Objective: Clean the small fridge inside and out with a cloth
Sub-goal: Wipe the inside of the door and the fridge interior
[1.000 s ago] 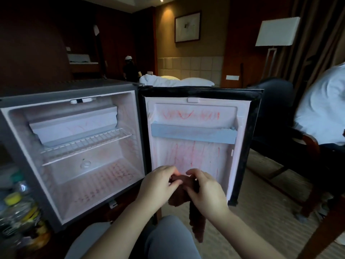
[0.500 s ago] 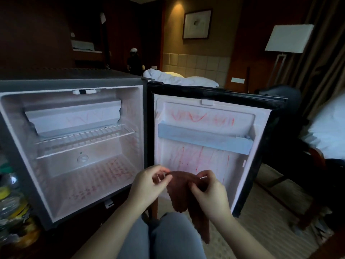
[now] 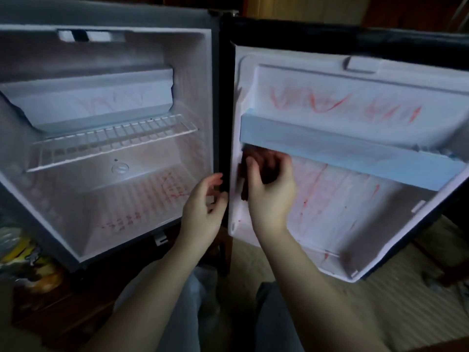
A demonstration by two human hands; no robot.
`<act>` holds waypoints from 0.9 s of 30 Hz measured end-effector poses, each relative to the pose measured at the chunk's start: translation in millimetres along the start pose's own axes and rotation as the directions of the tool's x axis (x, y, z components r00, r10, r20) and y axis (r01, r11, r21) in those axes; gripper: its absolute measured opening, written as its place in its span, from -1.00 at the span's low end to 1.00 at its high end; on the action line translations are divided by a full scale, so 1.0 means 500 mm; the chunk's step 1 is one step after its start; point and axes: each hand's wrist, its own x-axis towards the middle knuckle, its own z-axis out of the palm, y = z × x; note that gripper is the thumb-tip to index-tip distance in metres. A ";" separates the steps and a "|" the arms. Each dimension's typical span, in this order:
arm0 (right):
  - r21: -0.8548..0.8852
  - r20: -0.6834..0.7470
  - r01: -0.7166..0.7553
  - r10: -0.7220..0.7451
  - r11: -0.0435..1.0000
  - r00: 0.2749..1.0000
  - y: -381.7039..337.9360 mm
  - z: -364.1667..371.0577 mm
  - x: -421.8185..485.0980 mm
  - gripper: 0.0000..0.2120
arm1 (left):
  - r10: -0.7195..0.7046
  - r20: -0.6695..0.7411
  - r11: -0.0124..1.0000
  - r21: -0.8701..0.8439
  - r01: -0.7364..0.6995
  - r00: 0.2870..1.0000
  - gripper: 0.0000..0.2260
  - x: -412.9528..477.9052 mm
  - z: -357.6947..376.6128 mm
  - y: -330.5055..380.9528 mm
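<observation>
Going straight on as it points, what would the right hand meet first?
Probably the pale blue plastic door rail, just above the dark brown cloth the right hand grips; depth unclear.

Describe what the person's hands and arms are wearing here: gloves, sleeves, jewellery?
Nothing. The left hand and the right hand are ungloved, with no ring, watch or bracelet visible. No sleeve shows on either arm anywhere within the frame.
</observation>
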 end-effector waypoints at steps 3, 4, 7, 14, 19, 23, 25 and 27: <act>0.027 0.073 0.185 -0.186 0.982 0.980 0.014 0.032 -0.018 -0.70 | 0.010 -0.016 0.997 -0.078 -0.011 1.000 -0.73 0.009 0.019 0.022; 0.035 0.091 0.239 -0.242 0.970 0.966 0.029 0.032 -0.023 -0.67 | 0.013 -0.021 0.995 -0.101 -0.015 1.000 -0.74 0.011 0.021 0.032; 0.050 0.121 0.228 -0.232 0.972 0.965 0.100 0.030 -0.033 -0.68 | 0.025 -0.052 0.997 -0.078 -0.029 0.998 -0.77 0.031 0.025 0.031; -0.059 0.233 0.032 -0.018 0.998 0.972 0.161 0.025 -0.070 -0.70 | -0.024 -0.060 0.986 -0.167 0.013 0.998 -0.70 0.049 0.024 0.007; 0.024 0.132 0.218 -0.219 0.976 0.967 0.040 0.039 0.019 -0.72 | -0.071 0.025 0.974 -0.216 0.075 0.997 -0.65 0.044 0.011 -0.003; -0.036 0.286 0.175 -0.158 0.984 0.945 0.117 0.046 -0.063 -0.58 | -0.090 0.100 0.969 -0.220 0.110 0.991 -0.56 0.050 -0.002 -0.008; -0.104 0.305 0.071 -0.036 0.992 0.952 0.169 0.042 -0.112 -0.62 | -0.125 0.149 0.959 -0.237 0.158 0.981 -0.56 0.051 -0.008 -0.013; -0.109 0.291 -0.048 0.078 0.993 0.954 0.180 0.035 -0.130 -0.74 | -0.137 0.205 0.950 -0.249 0.187 0.969 -0.59 0.046 -0.013 -0.016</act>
